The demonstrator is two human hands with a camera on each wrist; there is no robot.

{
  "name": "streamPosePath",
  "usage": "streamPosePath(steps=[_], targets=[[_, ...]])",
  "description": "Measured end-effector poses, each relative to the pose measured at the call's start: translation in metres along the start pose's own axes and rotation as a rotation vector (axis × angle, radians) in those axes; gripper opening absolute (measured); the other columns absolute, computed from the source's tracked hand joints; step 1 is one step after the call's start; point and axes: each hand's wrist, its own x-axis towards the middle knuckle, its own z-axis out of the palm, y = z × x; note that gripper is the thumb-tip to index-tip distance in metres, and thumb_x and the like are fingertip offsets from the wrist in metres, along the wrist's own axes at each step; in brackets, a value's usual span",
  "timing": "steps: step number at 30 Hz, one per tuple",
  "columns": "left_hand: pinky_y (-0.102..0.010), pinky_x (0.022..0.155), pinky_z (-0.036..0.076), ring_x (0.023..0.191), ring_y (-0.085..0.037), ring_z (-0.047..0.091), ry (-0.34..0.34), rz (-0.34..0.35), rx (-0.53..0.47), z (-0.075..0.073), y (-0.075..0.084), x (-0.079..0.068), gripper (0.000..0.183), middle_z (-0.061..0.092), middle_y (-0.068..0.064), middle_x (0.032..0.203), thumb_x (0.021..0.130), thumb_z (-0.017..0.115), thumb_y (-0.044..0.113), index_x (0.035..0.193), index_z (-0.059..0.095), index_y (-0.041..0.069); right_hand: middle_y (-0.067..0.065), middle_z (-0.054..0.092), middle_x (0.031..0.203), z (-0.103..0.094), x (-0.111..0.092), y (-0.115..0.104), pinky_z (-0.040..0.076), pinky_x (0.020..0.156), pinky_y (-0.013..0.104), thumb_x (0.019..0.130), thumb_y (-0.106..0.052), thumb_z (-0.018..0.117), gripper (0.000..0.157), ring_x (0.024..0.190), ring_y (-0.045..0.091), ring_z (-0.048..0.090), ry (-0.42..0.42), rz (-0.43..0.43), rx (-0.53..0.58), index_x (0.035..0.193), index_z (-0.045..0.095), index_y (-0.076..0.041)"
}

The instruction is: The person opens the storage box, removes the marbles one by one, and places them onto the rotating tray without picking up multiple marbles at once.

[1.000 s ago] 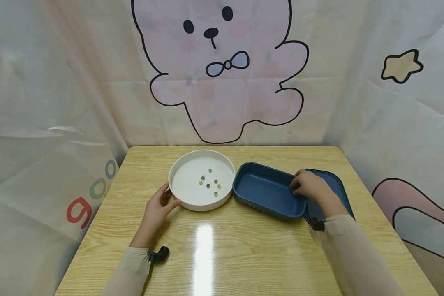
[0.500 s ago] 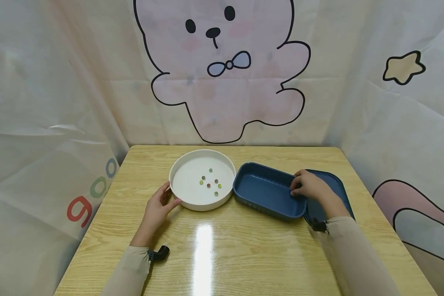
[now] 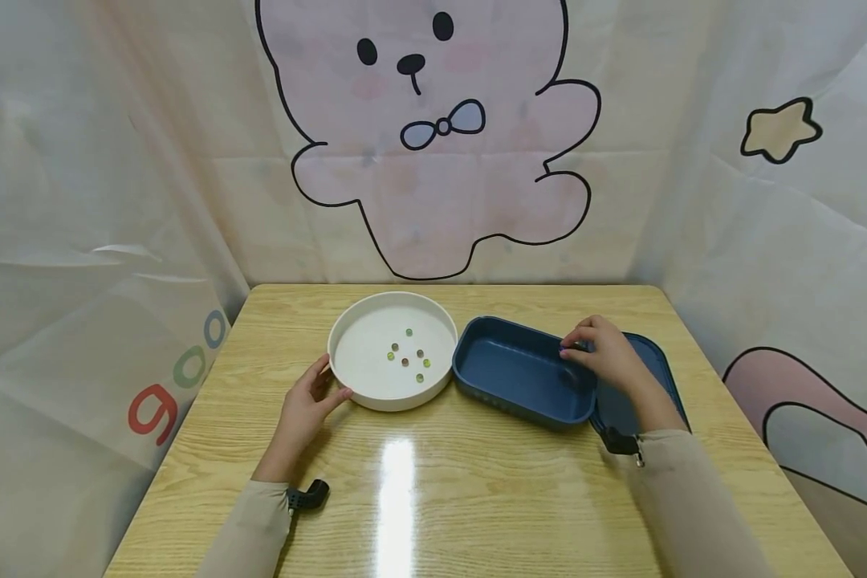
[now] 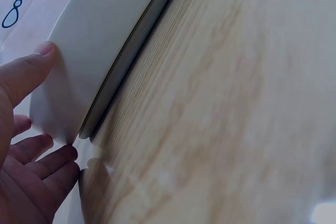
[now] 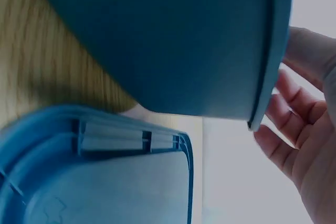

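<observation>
My left hand point(image 3: 309, 405) rests against the outer wall of a round white dish point(image 3: 354, 321), thumb and fingers spread along its side. In the left wrist view the thumb point(image 4: 31, 72) touches the dish's wall. Several small greenish and brownish marbles point(image 3: 405, 362) lie in the dish. My right hand point(image 3: 601, 353) is over the right end of a dark blue rectangular box point(image 3: 513, 365). Its thumb and fingertips pinch a small purple marble point(image 3: 563, 348), mostly covered by the fingers. In the right wrist view the box hides part of the hand's fingers point(image 5: 286, 119).
A blue lid point(image 3: 646, 361) lies to the right of the box, partly under my right forearm. Dish and box stand side by side on the wooden table point(image 3: 477, 498). A printed cloth backdrop point(image 3: 441, 201) rises behind the table.
My right hand has risen from inside the box's right end to above its rim and shifted slightly back, the small purple marble at its fingertips. The left hand stays at the dish.
</observation>
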Motion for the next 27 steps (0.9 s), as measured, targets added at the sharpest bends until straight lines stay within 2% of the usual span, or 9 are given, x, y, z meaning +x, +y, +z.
streamPosePath(steps=[5, 12, 20, 27], targets=[[-0.047, 0.122, 0.037, 0.148, -0.033, 0.04, -0.004, -0.003, -0.007, 0.0, -0.001, -0.001, 0.088, 0.041, -0.014, 0.161, 0.088, 0.083, 0.033, 0.161, 0.036, 0.017, 0.005, 0.056, 0.106, 0.007, -0.002, -0.005, 0.042, 0.072, 0.037, 0.095, -0.032, 0.076, 0.02, 0.086, 0.023, 0.047, 0.044, 0.006, 0.064, 0.107, 0.077, -0.016], [-0.048, 0.122, 0.036, 0.148, -0.036, 0.04, -0.002, -0.003, -0.005, -0.001, -0.001, -0.002, 0.087, 0.039, -0.015, 0.162, 0.09, 0.082, 0.029, 0.161, 0.034, 0.016, 0.003, 0.049, 0.087, 0.013, 0.001, -0.019, 0.036, 0.065, 0.035, 0.096, -0.038, 0.073, 0.023, 0.078, 0.021, 0.043, 0.109, -0.013, 0.11, 0.108, 0.077, -0.019], [-0.048, 0.12, 0.038, 0.147, -0.036, 0.041, 0.009, 0.004, 0.001, -0.002, -0.002, 0.0, 0.087, 0.04, -0.015, 0.161, 0.088, 0.083, 0.031, 0.16, 0.036, 0.016, 0.004, 0.044, 0.084, 0.014, 0.011, -0.045, 0.035, 0.062, 0.036, 0.095, -0.039, 0.073, 0.022, 0.076, 0.022, 0.041, 0.111, -0.039, 0.174, 0.109, 0.077, -0.022], [-0.047, 0.12, 0.039, 0.148, -0.035, 0.04, 0.0, 0.009, -0.009, -0.001, -0.002, 0.002, 0.088, 0.039, -0.013, 0.163, 0.088, 0.083, 0.032, 0.161, 0.036, 0.017, 0.005, 0.043, 0.082, 0.018, 0.026, -0.068, 0.034, 0.06, 0.035, 0.095, -0.037, 0.075, 0.023, 0.074, 0.022, 0.041, 0.116, -0.079, 0.226, 0.11, 0.078, -0.019]])
